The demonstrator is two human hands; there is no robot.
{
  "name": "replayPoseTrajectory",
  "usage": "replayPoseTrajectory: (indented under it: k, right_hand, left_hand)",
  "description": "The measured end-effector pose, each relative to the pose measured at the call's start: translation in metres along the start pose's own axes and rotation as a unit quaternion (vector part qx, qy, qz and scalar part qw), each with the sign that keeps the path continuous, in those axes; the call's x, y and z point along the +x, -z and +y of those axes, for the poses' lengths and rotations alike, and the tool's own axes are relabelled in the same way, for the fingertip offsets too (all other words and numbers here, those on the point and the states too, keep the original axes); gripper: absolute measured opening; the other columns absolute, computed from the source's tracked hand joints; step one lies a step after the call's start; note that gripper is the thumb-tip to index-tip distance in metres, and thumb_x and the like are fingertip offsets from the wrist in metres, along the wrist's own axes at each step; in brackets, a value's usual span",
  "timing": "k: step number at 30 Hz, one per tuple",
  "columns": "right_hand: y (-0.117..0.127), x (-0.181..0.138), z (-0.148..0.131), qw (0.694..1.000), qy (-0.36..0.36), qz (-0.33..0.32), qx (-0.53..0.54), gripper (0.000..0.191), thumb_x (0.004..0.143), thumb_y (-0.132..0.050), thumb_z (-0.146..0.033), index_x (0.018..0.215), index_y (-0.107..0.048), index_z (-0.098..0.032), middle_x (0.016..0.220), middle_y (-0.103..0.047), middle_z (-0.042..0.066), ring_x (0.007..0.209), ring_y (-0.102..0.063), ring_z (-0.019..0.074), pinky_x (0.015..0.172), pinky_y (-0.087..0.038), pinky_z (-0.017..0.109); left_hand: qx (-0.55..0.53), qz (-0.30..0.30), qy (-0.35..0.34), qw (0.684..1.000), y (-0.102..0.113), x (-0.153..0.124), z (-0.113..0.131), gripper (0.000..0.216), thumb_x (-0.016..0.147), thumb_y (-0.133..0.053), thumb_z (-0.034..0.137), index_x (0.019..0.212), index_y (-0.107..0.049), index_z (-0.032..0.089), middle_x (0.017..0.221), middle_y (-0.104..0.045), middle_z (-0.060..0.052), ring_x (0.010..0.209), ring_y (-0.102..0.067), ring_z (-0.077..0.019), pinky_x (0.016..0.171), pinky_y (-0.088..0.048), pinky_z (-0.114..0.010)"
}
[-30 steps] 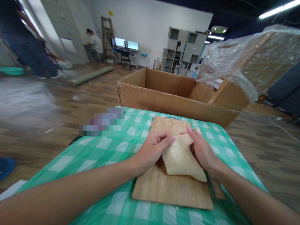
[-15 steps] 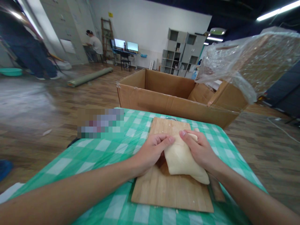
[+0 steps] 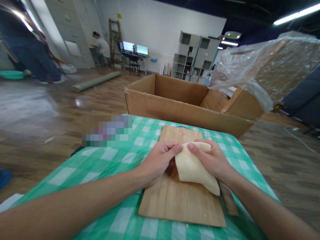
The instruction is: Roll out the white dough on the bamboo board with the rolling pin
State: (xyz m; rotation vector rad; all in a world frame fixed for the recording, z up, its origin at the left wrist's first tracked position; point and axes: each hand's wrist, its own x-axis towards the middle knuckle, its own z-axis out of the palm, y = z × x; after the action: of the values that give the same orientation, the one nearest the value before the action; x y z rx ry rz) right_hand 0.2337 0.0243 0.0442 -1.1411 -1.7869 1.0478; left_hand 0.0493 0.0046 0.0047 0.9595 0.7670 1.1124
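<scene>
A pale, smooth sheet of dough [image 3: 193, 168] hangs from both hands above a wooden cutting board [image 3: 172, 203]. My left hand [image 3: 162, 158] pinches its upper left edge between thumb and fingers. Gripping the upper right part, my right hand [image 3: 212, 158] has its thumb on top and its fingers hidden behind the dough. The lower right corner of the dough droops in a point toward the board's right side. Beside that edge, partly under my right forearm, lies a wooden stick [image 3: 229, 201], its far part hidden.
The board lies on a green-and-white checked tablecloth [image 3: 120, 166]. Behind the table stands a large open cardboard box [image 3: 175, 106], with a plastic-wrapped bulk [image 3: 277, 66] to its right. A rolled mat [image 3: 97, 81] lies on the floor; two people are farther back.
My right thumb has shifted slightly left across the dough, and its upper edge shows more folded over. The dough's lower edge has risen a little. Both hands keep their hold.
</scene>
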Motion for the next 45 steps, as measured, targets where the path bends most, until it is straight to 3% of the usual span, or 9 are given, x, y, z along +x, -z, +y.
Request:
replayPoseTrajectory:
  k: [4, 9, 16, 20, 25, 28, 33, 40, 45]
  right_hand:
    - [0.001, 0.0, -0.001, 1.0, -0.006, -0.018, -0.005, 0.033, 0.085, -0.075, -0.051, 0.082, -0.074, -0.018, 0.073, -0.068, 0.003, 0.063, -0.057, 0.0159, 0.052, -0.042, 0.025]
    - [0.003, 0.001, 0.0, 1.0, -0.011, 0.027, 0.007, 0.036, 0.082, -0.077, -0.053, 0.08, -0.074, -0.017, 0.071, -0.066, 0.003, 0.061, -0.054, 0.0154, 0.051, -0.041, 0.025]
    - [-0.001, 0.002, 0.002, 0.995, -0.055, 0.049, 0.06, 0.037, 0.078, -0.08, -0.054, 0.08, -0.074, -0.018, 0.071, -0.068, 0.003, 0.06, -0.056, 0.0164, 0.05, -0.042, 0.026]
    - [-0.005, 0.0, 0.001, 0.985, -0.055, 0.088, 0.137, 0.037, 0.078, -0.081, -0.054, 0.088, -0.075, -0.019, 0.077, -0.072, 0.004, 0.064, -0.061, 0.0186, 0.054, -0.048, 0.028]
    - [0.002, 0.006, -0.001, 0.969, -0.044, 0.13, 0.205, 0.034, 0.074, -0.083, -0.051, 0.087, -0.074, -0.021, 0.081, -0.074, 0.004, 0.067, -0.064, 0.02, 0.058, -0.051, 0.029]
    - [0.015, 0.012, 0.0, 0.967, -0.096, 0.045, 0.233, 0.031, 0.072, -0.084, -0.047, 0.077, -0.072, -0.019, 0.075, -0.073, 0.004, 0.06, -0.063, 0.018, 0.054, -0.048, 0.027]
    - [0.019, 0.011, 0.006, 0.951, -0.189, -0.109, 0.22, 0.041, 0.079, -0.078, -0.058, 0.077, -0.071, -0.017, 0.069, -0.071, 0.005, 0.057, -0.06, 0.017, 0.051, -0.044, 0.026]
    - [0.008, 0.012, 0.016, 0.989, -0.075, -0.01, 0.128, 0.04, 0.085, -0.073, -0.056, 0.075, -0.065, -0.019, 0.061, -0.061, -0.002, 0.05, -0.048, 0.012, 0.046, -0.033, 0.024]
    - [0.009, 0.009, 0.012, 0.989, -0.093, -0.088, 0.08, 0.044, 0.084, -0.073, -0.061, 0.078, -0.071, -0.017, 0.068, -0.068, 0.002, 0.055, -0.054, 0.0136, 0.048, -0.037, 0.024]
  left_hand:
    - [0.01, 0.039, -0.008, 0.999, 0.001, -0.001, 0.001, 0.035, 0.084, -0.077, 0.049, 0.085, -0.073, 0.014, 0.072, -0.07, -0.004, 0.06, -0.062, -0.0138, 0.056, -0.047, -0.023]
    - [-0.048, 0.012, 0.005, 0.999, -0.001, 0.0, 0.003, 0.04, 0.086, -0.073, 0.054, 0.088, -0.074, 0.014, 0.081, -0.074, -0.008, 0.074, -0.07, -0.0186, 0.068, -0.057, -0.029]
    - [-0.025, 0.048, -0.02, 0.998, -0.002, -0.001, 0.008, 0.033, 0.086, -0.075, 0.047, 0.081, -0.07, 0.015, 0.072, -0.07, -0.004, 0.064, -0.065, -0.0143, 0.059, -0.05, -0.023]
    - [-0.082, -0.009, 0.033, 0.996, -0.006, -0.001, 0.008, 0.039, 0.091, -0.066, 0.052, 0.098, -0.071, 0.015, 0.087, -0.074, -0.009, 0.073, -0.068, -0.0188, 0.068, -0.055, -0.031]
    - [0.022, -0.049, 0.025, 0.998, -0.003, 0.0, 0.006, 0.04, 0.089, -0.07, 0.051, 0.104, -0.074, 0.014, 0.09, -0.074, -0.009, 0.072, -0.066, -0.017, 0.063, -0.049, -0.026]
    - [0.079, -0.029, -0.012, 0.996, 0.002, 0.002, 0.013, 0.037, 0.09, -0.07, 0.05, 0.103, -0.075, 0.015, 0.092, -0.075, -0.007, 0.074, -0.065, -0.0169, 0.063, -0.046, -0.025]
    - [0.218, -0.093, 0.003, 0.971, 0.005, 0.001, 0.022, 0.038, 0.088, -0.069, 0.053, 0.088, -0.076, 0.016, 0.076, -0.07, -0.003, 0.063, -0.058, -0.0137, 0.054, -0.037, -0.022]
    - [0.246, -0.029, -0.016, 0.969, 0.011, 0.006, 0.014, 0.036, 0.087, -0.068, 0.048, 0.091, -0.079, 0.014, 0.085, -0.076, -0.008, 0.072, -0.065, -0.019, 0.06, -0.043, -0.026]
    - [0.291, -0.028, -0.035, 0.956, 0.013, 0.007, 0.017, 0.032, 0.087, -0.067, 0.045, 0.082, -0.079, 0.015, 0.076, -0.072, -0.006, 0.068, -0.061, -0.0173, 0.056, -0.04, -0.024]
